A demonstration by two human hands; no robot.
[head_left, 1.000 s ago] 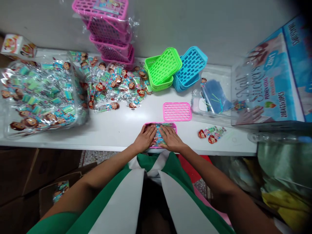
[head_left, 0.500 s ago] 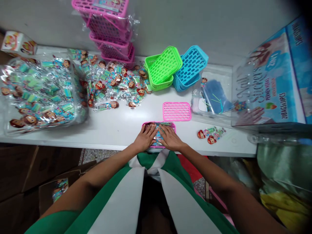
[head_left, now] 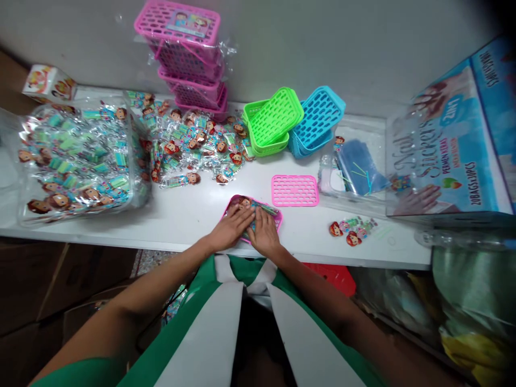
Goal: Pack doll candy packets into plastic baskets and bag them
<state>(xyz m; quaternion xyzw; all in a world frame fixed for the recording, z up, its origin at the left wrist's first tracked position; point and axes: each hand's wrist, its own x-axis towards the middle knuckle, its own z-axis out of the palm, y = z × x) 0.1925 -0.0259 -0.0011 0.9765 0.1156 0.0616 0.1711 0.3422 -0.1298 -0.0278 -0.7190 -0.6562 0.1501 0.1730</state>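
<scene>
A small pink basket (head_left: 280, 219) sits at a slant near the table's front edge, filled with doll-head packets (head_left: 245, 202). Across the packets my left hand (head_left: 230, 228) lies flat, fingers stretched over the left side. My right hand (head_left: 264, 232) presses down beside it, fingers extended, the fingertips of both hands close together. Much of the basket's contents is hidden under the hands. Just behind and to the right lies a flat pink perforated lid (head_left: 295, 191), apart from both hands.
Left stands a clear tub (head_left: 135, 183) heaped with packets; more loose packets (head_left: 197, 141) spread beside it. Behind are stacked pink baskets (head_left: 189, 70), green baskets (head_left: 274, 121) and blue baskets (head_left: 316, 121). Rightward are a clear tray (head_left: 355, 202), loose doll packets (head_left: 352, 230) and a sticker box (head_left: 451, 140).
The pink basket has shifted left and turned at an angle, with both hands moving along on it. The right hand's fingers now point more straight ahead. The camera view has shifted slightly.
</scene>
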